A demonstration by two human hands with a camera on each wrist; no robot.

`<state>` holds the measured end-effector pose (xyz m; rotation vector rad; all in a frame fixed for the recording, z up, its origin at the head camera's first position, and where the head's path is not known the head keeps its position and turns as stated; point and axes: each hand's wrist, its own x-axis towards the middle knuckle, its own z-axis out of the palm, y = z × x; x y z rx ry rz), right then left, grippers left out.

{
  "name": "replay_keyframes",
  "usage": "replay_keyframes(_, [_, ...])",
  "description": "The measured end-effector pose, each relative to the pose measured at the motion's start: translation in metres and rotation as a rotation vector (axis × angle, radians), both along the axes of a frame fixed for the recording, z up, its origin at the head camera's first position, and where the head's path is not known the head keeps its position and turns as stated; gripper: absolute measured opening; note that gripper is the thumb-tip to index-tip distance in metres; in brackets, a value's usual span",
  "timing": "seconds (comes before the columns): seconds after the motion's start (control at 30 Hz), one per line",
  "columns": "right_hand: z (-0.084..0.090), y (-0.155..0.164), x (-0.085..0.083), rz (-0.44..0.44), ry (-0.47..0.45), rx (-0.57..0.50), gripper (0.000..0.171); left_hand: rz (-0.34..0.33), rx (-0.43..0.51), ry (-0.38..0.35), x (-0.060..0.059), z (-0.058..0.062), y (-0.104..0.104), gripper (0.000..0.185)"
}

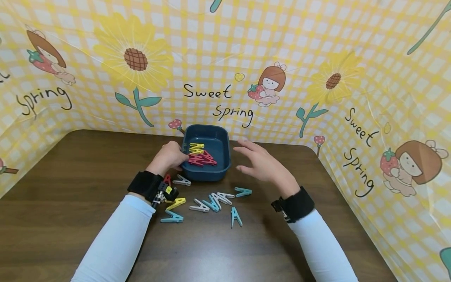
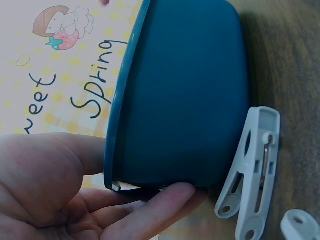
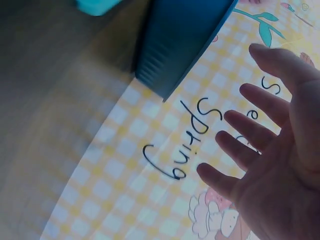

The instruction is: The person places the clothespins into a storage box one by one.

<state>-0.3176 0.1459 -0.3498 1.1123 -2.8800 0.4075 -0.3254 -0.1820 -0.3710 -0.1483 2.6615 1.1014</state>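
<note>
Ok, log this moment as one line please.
left hand: gripping rim of blue tub | right hand: open, beside tub, holding nothing | tub: yellow and red pegs inside | table: loose pegs

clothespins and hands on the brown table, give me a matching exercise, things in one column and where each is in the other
Things:
1. left hand
2. right hand
3. yellow clothespin
4. grey clothespin

Places or states:
a. on the table by the tub's near left corner
b. inside the blue tub
c. gripping the tub's rim
d. open, fingers spread, right of the tub

Pairs: 1-c, 2-d, 3-b, 4-a
</note>
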Motion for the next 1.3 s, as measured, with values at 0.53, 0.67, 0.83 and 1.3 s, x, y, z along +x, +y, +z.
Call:
replay_keyframes(0.53, [-0.033,0.021,0.031,0.047,-0.24,0.179,0.05,-0.001,-0.015,-0.006,-0.004,-0.005,-0.001,0.043])
replay_keyframes(0.67, [-0.039,0.014,0.032,0.088,-0.241,0.191,0.044,-0.002,-0.008,-0.006,-0.003,-0.005,-0.002,0.044])
replay_keyframes(0.83, [-0.042,0.008,0.034,0.115,-0.219,0.219,0.039,-0.008,-0.002,0.004,-0.005,-0.005,-0.001,0.043])
replay_keyframes(1.3, [-0.046,-0.001,0.029,0.143,-0.22,0.161,0.025,-0.018,0.0,-0.007,-0.005,-0.004,-0.001,0.046])
